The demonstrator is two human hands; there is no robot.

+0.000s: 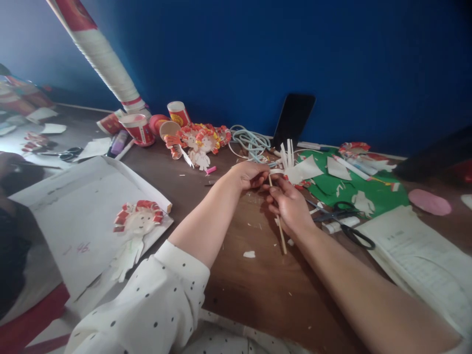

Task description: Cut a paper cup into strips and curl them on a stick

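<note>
My right hand point(291, 204) is closed around a thin wooden stick point(282, 238), its lower end pointing down toward the table. Against the stick's upper end, my left hand point(252, 174) pinches a narrow white paper strip point(276, 171), which looks curled over the tip. The fingertips of both hands nearly meet there, hiding part of the strip. Just beyond them stand cut white paper strips point(287, 153) and a white paper piece point(305, 169). To the right of my right hand lie black-handled scissors point(342, 216).
A green sheet point(387, 196) carries paper scraps and markers. Behind are a leaning phone point(295, 118), a coiled cable point(250, 142), paper cups point(138, 130) and red-and-white paper figures point(206, 140). Left is a white board point(84, 196) with another figure; right, printed sheets point(424, 250).
</note>
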